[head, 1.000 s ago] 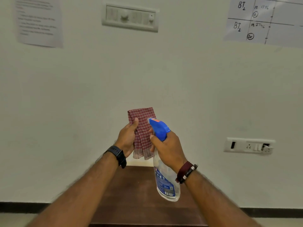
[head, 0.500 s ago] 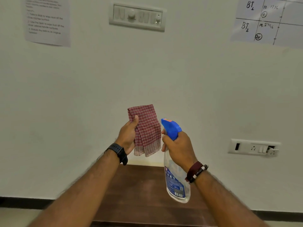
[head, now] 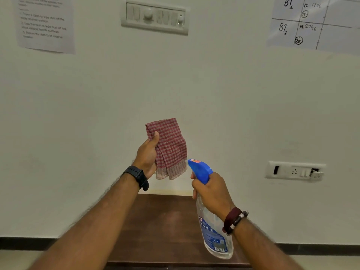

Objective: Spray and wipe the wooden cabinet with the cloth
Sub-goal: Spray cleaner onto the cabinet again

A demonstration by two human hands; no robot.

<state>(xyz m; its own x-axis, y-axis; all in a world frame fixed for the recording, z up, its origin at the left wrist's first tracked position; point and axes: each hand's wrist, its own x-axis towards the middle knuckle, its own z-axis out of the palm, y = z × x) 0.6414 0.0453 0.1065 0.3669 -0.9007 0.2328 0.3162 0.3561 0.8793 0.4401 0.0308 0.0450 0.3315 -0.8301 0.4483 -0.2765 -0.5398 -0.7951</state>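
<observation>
White wall ahead; wooden cabinet [head: 165, 221] top low in view, below both hands. Left hand [head: 146, 155] grips checked cloth [head: 169, 148], thumb across it, cloth hanging upright. Right hand [head: 211, 193] curled round neck of spray bottle [head: 213, 230] — nozzle aimed up-left at the cloth, just beside it, bottle body tilted over cabinet. Socket plate [head: 295, 171] to the right, well apart — nothing between nozzle and cloth.
</observation>
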